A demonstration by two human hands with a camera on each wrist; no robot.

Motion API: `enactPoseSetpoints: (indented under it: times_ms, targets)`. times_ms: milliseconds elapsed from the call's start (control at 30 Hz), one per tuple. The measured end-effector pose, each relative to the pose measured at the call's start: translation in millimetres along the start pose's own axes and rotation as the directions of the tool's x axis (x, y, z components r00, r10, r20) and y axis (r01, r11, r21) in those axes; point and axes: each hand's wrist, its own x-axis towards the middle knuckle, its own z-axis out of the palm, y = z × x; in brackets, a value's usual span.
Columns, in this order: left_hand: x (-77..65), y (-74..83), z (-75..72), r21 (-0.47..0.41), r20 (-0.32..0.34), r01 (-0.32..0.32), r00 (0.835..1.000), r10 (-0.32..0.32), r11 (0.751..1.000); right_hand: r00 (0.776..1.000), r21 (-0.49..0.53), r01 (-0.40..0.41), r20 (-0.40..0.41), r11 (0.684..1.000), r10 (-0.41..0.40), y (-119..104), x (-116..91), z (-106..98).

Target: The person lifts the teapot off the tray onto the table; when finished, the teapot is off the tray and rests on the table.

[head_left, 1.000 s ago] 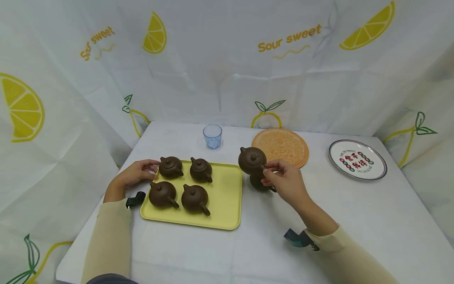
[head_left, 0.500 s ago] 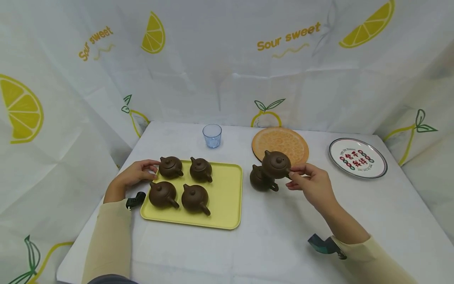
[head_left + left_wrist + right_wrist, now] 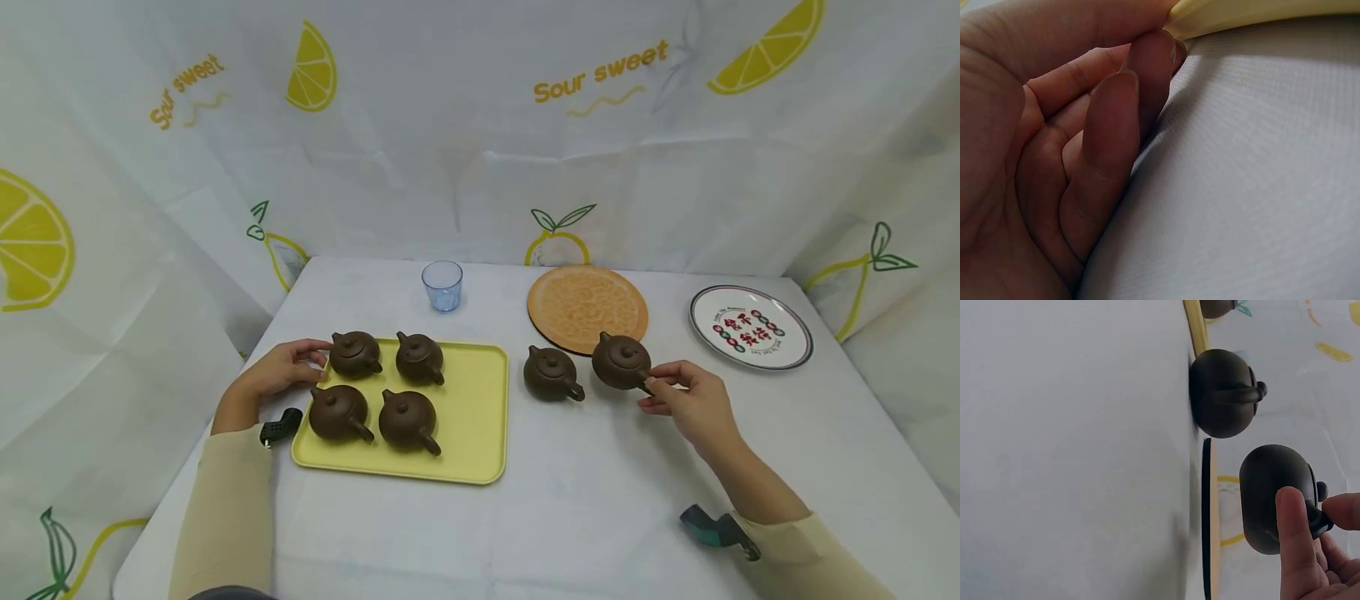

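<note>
My right hand (image 3: pixel 693 406) pinches the handle of a small dark brown teapot (image 3: pixel 621 362) between thumb and fingers. In the right wrist view, this held teapot (image 3: pixel 1272 490) hangs above the table, roughly level. Another brown teapot (image 3: pixel 551 373) stands on the table to its left, beside the tray. Several matching teapots, one of them at the front left (image 3: pixel 339 412), sit on a yellow tray (image 3: pixel 472 417). At the tray's far left corner is my left hand (image 3: pixel 281 371). Seen from the left wrist, its thumb and fingers (image 3: pixel 1110 125) pinch the tray rim (image 3: pixel 1241 15).
A clear blue glass (image 3: pixel 442 286) stands behind the tray. A round orange-brown mat (image 3: pixel 587 308) lies behind the two right-hand teapots. Farther right is a white plate (image 3: pixel 750 327) with red characters. A white curtain (image 3: pixel 450 125) with lemon prints closes off the back.
My right hand has carried the held teapot to the right and lower, uncovering the teapot on the table behind it. The left hand stays at the tray corner.
</note>
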Motion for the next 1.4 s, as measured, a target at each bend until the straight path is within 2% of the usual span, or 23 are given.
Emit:
enactPoseSetpoints:
  times_ms: [200, 633, 867, 1000, 1200, 1300, 1400]
  targets:
    - [0.6, -2.3, 1.9, -0.026, 0.009, -0.008, 1.000, 0.009, 1.000, 0.998, 0.013, -0.050, 0.036, 0.999, 0.050, 12.6, 1.6, -0.2]
    - [0.7, -0.6, -0.3, -0.033, 0.009, -0.041, 0.999, 0.041, 0.999, 0.991, 0.005, -0.117, 0.062, 0.993, 0.117, 14.0, 1.6, 0.2]
    - [0.9, -2.9, -0.6, 0.012, -0.001, -0.034, 0.999, 0.034, 0.999, 0.985, 0.018, -0.137, 0.104, 0.990, 0.134, 17.7, -1.0, 0.9]
    - [0.5, -4.9, -0.9, 0.025, -0.004, -0.037, 0.999, 0.037, 0.999, 0.987, -0.036, -0.122, 0.102, 0.992, 0.125, 17.7, -1.8, -1.4]
    - [-0.7, -3.1, -0.8, 0.014, -0.003, -0.049, 0.999, 0.049, 0.999, 0.997, -0.215, -0.046, 0.058, 0.976, 0.059, 9.5, -2.4, -6.2]
    - [-1.3, -2.8, -1.3, 0.005, 0.010, -0.055, 0.998, 0.055, 0.998, 0.999, -0.225, -0.035, 0.032, 0.974, 0.043, 0.9, -2.2, -5.8]
    - [0.0, -3.1, -2.3, 0.009, 0.007, -0.058, 0.998, 0.058, 0.998, 0.999, -0.179, -0.030, 0.032, 0.983, 0.036, -12.1, -2.0, 0.4]
